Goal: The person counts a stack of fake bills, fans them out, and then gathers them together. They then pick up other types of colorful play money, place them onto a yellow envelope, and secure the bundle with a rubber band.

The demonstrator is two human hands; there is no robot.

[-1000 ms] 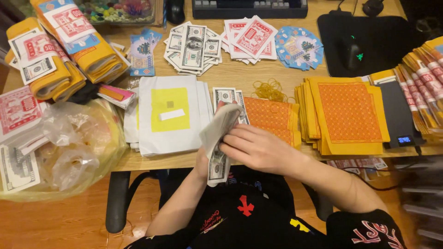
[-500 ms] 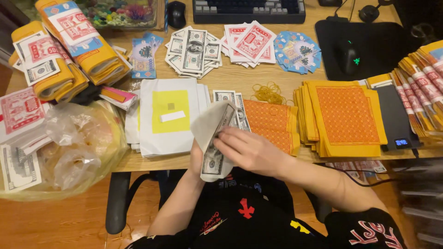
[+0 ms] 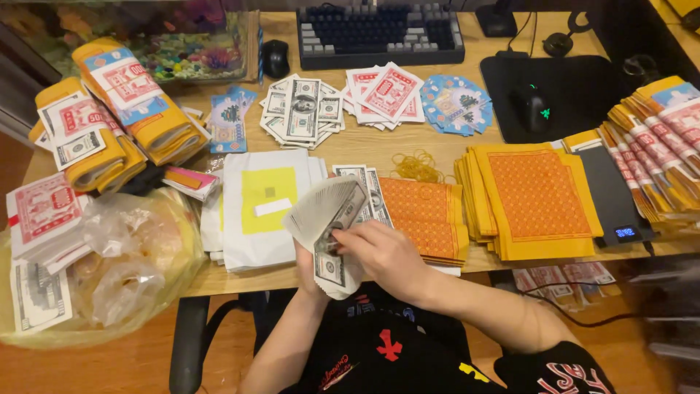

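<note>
My left hand [image 3: 312, 271] grips the lower end of a wad of grey banknote-style paper bills [image 3: 326, 219], held at the table's front edge. The top of the wad is fanned out and bent toward the left. My right hand [image 3: 385, 255] lies across the wad's right side, its fingers pressing on the bills. Just behind the wad sit a white sheet stack with a yellow square [image 3: 261, 204] and a stack of orange patterned paper [image 3: 424, 211].
The wooden table [image 3: 364, 142] holds spread bills [image 3: 302, 109], red-and-white notes [image 3: 385, 93], blue round cards [image 3: 456, 103], rubber bands [image 3: 417, 166], thick orange-yellow paper stacks [image 3: 536, 197], a small scale [image 3: 616, 201], keyboard [image 3: 379, 33], mouse [image 3: 532, 108]. A plastic bag [image 3: 109, 270] sits left.
The wad has fanned out wider at its top and bent further left. My right hand has shifted slightly down along the bills. My left hand keeps its grip.
</note>
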